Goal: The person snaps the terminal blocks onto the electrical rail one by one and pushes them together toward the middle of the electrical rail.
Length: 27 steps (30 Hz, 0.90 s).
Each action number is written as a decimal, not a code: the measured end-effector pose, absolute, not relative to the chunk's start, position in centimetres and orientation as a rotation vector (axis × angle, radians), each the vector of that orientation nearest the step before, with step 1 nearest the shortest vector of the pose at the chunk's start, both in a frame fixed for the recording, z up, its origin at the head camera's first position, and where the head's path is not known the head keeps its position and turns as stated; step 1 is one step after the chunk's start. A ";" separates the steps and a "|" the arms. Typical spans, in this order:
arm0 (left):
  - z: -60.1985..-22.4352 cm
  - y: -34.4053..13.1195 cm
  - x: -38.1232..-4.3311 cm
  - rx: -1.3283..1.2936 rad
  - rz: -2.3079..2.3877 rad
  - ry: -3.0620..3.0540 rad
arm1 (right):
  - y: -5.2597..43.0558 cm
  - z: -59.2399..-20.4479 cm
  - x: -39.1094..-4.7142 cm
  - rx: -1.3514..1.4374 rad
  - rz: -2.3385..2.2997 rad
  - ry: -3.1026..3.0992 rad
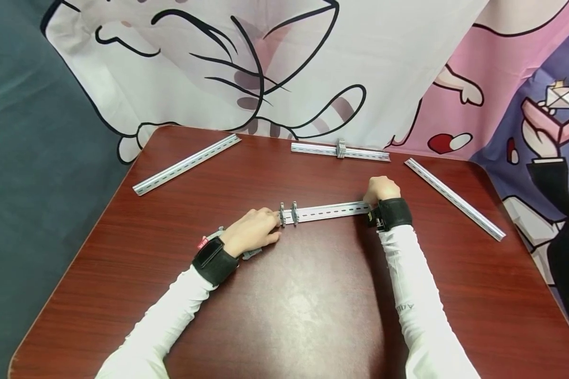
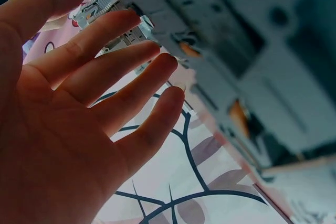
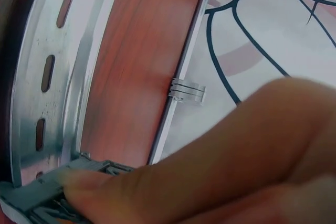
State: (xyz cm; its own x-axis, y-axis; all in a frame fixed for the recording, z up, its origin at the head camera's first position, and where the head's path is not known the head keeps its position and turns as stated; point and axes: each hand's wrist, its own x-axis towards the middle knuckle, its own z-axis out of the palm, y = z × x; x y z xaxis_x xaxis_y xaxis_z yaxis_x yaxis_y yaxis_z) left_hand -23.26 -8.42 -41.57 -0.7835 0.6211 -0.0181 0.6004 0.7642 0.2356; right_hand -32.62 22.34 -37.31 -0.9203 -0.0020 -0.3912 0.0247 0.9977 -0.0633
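Observation:
A slotted metal DIN rail (image 1: pixel 329 212) lies across the middle of the table. Two thin grey clips (image 1: pixel 294 212) stand upright near its left end. My left hand (image 1: pixel 253 230) is beside that end, palm down; the left wrist view has its fingers extended and slightly spread, holding nothing. Partly hidden beneath the left wrist is a grey part with a red label (image 1: pixel 202 242). At the rail's right end is my right hand (image 1: pixel 382 190), its fingers curled. In the right wrist view, its thumb presses a grey plastic clip (image 3: pixel 37 195) at the rail.
Another rail (image 1: pixel 186 165) lies at the back left, and a third (image 1: pixel 455 199) slants along the right. Near the back edge, a rail (image 1: pixel 313 149) carries a grey block (image 1: pixel 341 148). Behind the table (image 1: pixel 284 326) hangs a printed cloth (image 1: pixel 393 63).

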 end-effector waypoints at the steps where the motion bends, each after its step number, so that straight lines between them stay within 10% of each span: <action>1: -41.5 -8.4 -23.2 0.985 0.332 2.861 | 22.3 -37.2 -32.7 0.001 -0.087 2.729; 27: -41.2 -8.3 -22.5 0.858 0.335 2.770 | 21.4 -37.6 -31.9 -0.014 0.030 2.714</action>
